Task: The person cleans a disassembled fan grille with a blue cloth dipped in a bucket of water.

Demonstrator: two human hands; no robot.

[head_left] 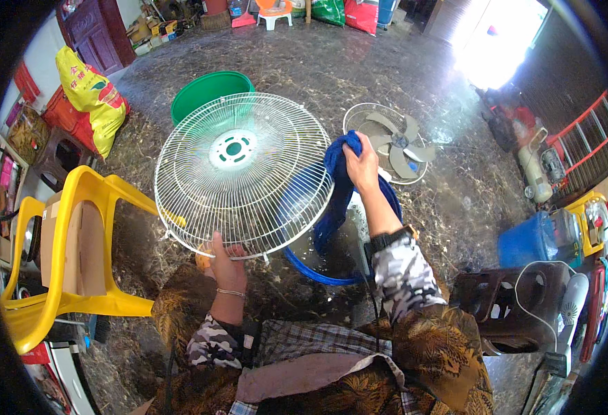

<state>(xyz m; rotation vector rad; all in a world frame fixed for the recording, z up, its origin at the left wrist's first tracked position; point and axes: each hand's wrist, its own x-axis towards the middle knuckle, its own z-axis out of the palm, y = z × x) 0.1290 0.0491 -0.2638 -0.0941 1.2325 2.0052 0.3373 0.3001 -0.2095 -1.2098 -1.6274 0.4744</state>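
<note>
A round white wire fan guard (224,158) is tilted up in front of me, its pale centre plate facing up. My left hand (228,273) grips its near rim from below, thumb on top. At the guard's right rim, my right hand (364,166) is closed on a dark blue cloth (340,153) pressed around the edge. The cloth's long end hangs into a blue basin (331,279) of murky water, which the guard partly covers. Beyond my right hand, grey fan blades (406,140) lie on another wire guard (412,181) on the floor.
A green basin (210,88) stands behind the guard. To the left are a yellow plastic chair (62,304) with a cardboard box (86,249) and a yellow sack (96,104). On the right are a brown stool (480,290), a blue container (527,238) and a red ladder (587,162).
</note>
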